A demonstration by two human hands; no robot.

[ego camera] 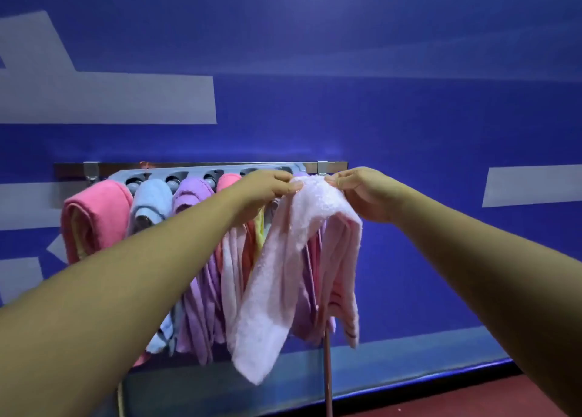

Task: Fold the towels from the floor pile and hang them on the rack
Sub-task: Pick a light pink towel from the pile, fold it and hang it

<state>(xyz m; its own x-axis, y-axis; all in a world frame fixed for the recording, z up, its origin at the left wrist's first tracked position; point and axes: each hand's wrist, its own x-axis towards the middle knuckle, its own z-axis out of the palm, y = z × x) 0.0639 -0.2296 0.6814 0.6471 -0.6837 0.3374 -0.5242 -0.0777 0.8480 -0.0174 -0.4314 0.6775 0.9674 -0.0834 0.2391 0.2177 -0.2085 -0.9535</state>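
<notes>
We see both hands up at the grey plastic slotted rack [208,172] on the blue wall [409,101]. Left hand [264,185] and right hand [362,193] each pinch the top fold of a pale pink fluffy terry towel [283,275]; it drapes down in two limp tails at the rack's right end. Beside it hang a rolled hot-pink towel [94,215], a light blue towel [151,205] and a lilac towel [192,196], all bunched.

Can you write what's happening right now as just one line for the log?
step: hang pale pink towel | left hand: pinches top | right hand: pinches top | place: near right end of rack
</notes>
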